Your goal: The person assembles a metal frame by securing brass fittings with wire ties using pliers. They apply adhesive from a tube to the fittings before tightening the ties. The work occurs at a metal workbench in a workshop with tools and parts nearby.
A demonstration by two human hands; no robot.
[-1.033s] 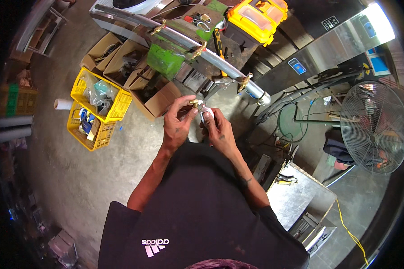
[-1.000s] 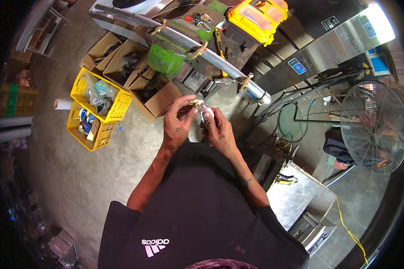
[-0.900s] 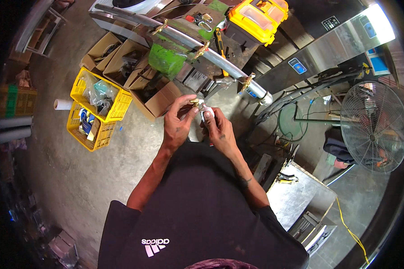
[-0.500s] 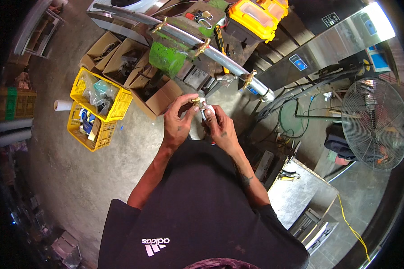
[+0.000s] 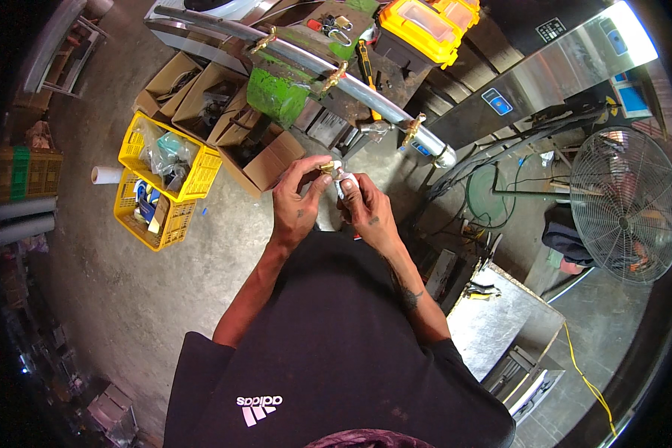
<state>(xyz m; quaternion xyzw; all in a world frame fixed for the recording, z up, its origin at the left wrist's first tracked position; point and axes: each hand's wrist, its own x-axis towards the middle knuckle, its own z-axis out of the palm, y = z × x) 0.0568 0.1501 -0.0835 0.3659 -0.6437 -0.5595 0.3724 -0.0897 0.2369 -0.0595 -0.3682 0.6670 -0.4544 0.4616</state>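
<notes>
In front of my chest, my left hand [image 5: 294, 207] pinches a small brass fitting [image 5: 327, 169] between thumb and fingers. White material covers the end of the fitting that faces right. My right hand [image 5: 370, 213] is closed on a strip of white tape [image 5: 341, 190], close against the fitting. Fingers partly hide both pieces, so the fitting's exact shape cannot be made out. Beyond my hands runs a long metal pipe [image 5: 375, 99] with several brass valves [image 5: 334, 77] along it.
Open cardboard boxes [image 5: 271, 162] and yellow crates [image 5: 173, 233] stand at the left. A yellow-lidded toolbox [image 5: 420, 31] and an orange-and-black cutter [image 5: 366, 72] lie past the pipe. At the right are a large fan [image 5: 623, 205] and a metal-topped stand [image 5: 493, 328] with pliers [image 5: 484, 290].
Around the fitting, my right thumb and fingers have shifted very slightly with the tape. My left hand keeps its grip in nearly the same place.
</notes>
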